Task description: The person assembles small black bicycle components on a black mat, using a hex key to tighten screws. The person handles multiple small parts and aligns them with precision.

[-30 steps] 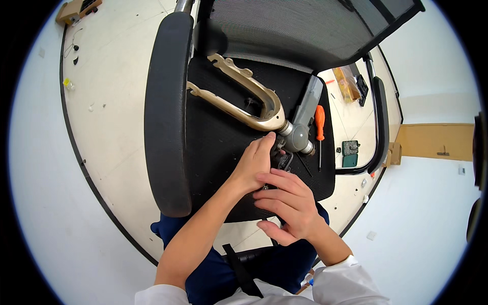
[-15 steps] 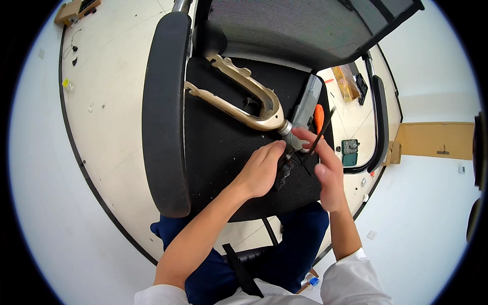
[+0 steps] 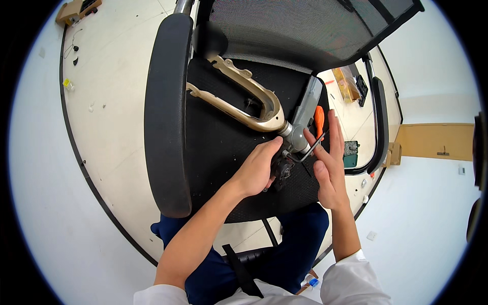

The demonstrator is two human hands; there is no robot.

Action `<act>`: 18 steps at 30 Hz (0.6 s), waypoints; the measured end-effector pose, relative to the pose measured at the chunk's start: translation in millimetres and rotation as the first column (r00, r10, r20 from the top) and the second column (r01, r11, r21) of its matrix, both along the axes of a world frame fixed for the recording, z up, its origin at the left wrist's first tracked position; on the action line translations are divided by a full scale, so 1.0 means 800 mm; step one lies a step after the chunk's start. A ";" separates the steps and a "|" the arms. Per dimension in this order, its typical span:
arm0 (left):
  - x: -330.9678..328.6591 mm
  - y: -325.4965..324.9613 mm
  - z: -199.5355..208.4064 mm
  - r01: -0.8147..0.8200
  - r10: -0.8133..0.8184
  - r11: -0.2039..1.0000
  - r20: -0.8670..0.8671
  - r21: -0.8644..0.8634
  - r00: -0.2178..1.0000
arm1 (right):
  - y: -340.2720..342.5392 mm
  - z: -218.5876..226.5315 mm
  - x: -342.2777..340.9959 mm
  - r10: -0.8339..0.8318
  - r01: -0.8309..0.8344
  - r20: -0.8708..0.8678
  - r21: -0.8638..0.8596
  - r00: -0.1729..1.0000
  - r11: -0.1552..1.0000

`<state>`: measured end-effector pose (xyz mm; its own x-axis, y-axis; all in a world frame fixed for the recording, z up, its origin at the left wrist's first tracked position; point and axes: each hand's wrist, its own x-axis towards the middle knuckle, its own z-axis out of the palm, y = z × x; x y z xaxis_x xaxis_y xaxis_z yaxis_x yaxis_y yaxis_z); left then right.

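Note:
A gold fork (image 3: 274, 121) lies on the black chair seat, its two prongs pointing up and left. It meets a rounded grey joint (image 3: 297, 138), from which a flat grey bar (image 3: 308, 100) runs away from me. My left hand (image 3: 259, 170) is closed round a black clamp-like part (image 3: 283, 172) just below the joint, its thumb near the fork's neck. A bent hex key (image 3: 297, 159) has its short end at this black part. My right hand (image 3: 331, 170) has its fingers stretched out, flat against the hex key's long arm.
An orange-handled tool (image 3: 318, 121) lies on the seat beside the bar. Padded armrests (image 3: 165, 117) flank the seat, and a mesh backrest (image 3: 295, 33) rises beyond. On the floor at right are a green case (image 3: 350, 160) and a plastic bag (image 3: 347, 84).
The hex key has swung and now lies lower. My right hand's fingers have straightened and spread against it. My left hand has shifted slightly, showing more of the black part.

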<state>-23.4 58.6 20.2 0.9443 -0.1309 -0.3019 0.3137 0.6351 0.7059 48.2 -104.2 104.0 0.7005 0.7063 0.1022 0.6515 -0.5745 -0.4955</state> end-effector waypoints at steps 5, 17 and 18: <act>0.002 -0.001 0.001 0.024 -0.023 0.989 -0.008 0.146 1.000 | 0.008 0.001 -0.019 -0.029 0.047 0.240 -0.070 0.970 0.996; 0.001 0.000 0.003 -0.029 0.028 0.999 -0.032 -0.031 0.999 | -0.010 -0.001 -0.009 -0.014 0.009 -0.043 -0.113 0.999 0.994; 0.000 -0.002 0.003 -0.007 0.007 1.000 -0.025 -0.017 1.000 | -0.007 -0.005 -0.006 -0.062 0.057 -0.074 -0.061 0.995 0.997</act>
<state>-23.2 57.1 22.4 0.9373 -0.1295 -0.3236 0.3267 0.6494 0.6867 43.6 -110.1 100.3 0.7456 0.6664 0.0069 0.5772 -0.6405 -0.5065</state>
